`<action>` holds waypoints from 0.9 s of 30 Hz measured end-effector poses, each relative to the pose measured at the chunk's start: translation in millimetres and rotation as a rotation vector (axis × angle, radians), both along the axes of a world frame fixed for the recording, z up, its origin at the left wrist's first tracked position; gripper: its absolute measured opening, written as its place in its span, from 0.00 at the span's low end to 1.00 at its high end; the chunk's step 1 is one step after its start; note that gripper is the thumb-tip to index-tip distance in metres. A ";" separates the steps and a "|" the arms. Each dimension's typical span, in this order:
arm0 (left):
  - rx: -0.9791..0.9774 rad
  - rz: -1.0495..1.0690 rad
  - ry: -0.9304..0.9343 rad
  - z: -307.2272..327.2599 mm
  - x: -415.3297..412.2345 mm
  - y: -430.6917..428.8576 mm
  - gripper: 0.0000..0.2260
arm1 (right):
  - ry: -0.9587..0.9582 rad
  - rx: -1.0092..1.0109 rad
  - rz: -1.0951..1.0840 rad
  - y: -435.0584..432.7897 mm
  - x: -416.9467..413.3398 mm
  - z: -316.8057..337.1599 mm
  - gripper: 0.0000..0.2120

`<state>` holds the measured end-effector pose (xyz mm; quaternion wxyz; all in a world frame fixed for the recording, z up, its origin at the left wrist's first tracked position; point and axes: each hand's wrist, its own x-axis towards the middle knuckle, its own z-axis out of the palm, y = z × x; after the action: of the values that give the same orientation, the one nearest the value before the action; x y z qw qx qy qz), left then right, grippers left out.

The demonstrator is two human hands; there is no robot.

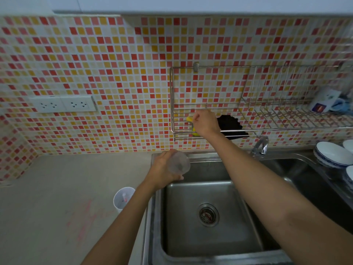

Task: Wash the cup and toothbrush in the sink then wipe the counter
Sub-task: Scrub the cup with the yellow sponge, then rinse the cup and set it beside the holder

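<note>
While the left hand (162,169) grips a clear cup (179,164) tilted on its side above the back left corner of the sink (238,217), the right hand (205,123) reaches up into the wire rack (172,92) on the tiled wall. Its fingers bend over a yellow sponge (189,119) there; I cannot tell whether they grasp it. A black cloth (230,123) lies just beside that hand. On the bench (57,188), a white cup (119,199) stands upright left of the sink with the toothbrush (124,197) inside, near pink marks (84,220). Bowls (332,153) sit right of the tap (261,145).
</note>
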<state>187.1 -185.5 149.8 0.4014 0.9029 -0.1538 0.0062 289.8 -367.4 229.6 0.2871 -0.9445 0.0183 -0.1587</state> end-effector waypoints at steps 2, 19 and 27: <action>0.010 0.007 0.003 0.2 1.5 -3.1 0.36 | 0.053 -0.029 -0.003 -1.1 2.7 -4.0 0.15; -0.085 0.016 0.224 -67.6 23.3 -143.1 0.28 | -0.011 0.079 0.102 -226.3 -133.2 -176.2 0.18; -0.235 0.019 0.315 -85.3 29.5 -241.4 0.27 | 0.369 0.375 -0.046 -301.6 -50.8 -210.2 0.29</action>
<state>216.6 -426.9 64.5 0.5231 0.8410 -0.0785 -0.1136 239.0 -669.0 19.3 0.4451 -0.8871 0.1209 0.0161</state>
